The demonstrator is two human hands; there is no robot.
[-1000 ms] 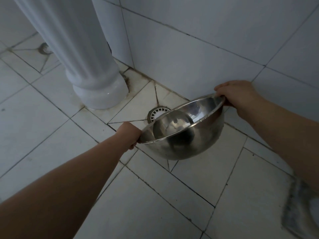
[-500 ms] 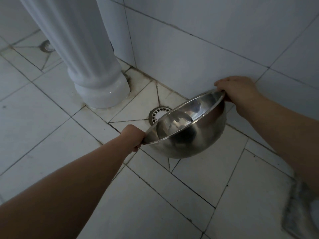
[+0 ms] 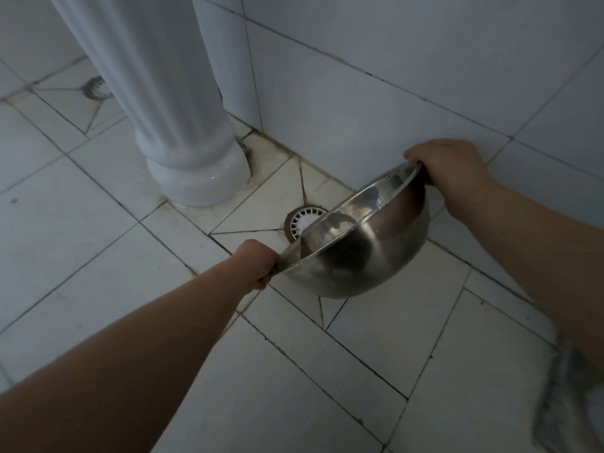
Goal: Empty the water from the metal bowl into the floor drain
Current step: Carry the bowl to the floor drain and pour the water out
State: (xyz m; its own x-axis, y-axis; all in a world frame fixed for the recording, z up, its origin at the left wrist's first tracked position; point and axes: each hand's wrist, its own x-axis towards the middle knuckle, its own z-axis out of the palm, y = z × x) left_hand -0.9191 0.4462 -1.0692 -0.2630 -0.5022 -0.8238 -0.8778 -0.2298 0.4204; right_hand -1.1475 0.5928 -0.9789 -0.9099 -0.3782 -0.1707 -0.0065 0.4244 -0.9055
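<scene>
A shiny metal bowl (image 3: 366,253) hangs above the tiled floor, tilted steeply with its mouth facing away and to the left. My left hand (image 3: 258,261) grips its near-left rim; my right hand (image 3: 447,166) grips the far-right rim, which is higher. The round floor drain (image 3: 302,220) with a white slotted cover lies just beyond the bowl's lower rim, partly hidden by it. Whether water is in the bowl cannot be told.
A white ceramic pedestal (image 3: 183,142) stands on the floor left of the drain. A tiled wall (image 3: 392,93) runs right behind the drain and bowl. A second drain (image 3: 96,88) sits far left. A dark blurred shape (image 3: 575,403) is at the lower right.
The bowl has tipped further, its right rim raised and its mouth turned more toward the drain. Both hands kept their grip.
</scene>
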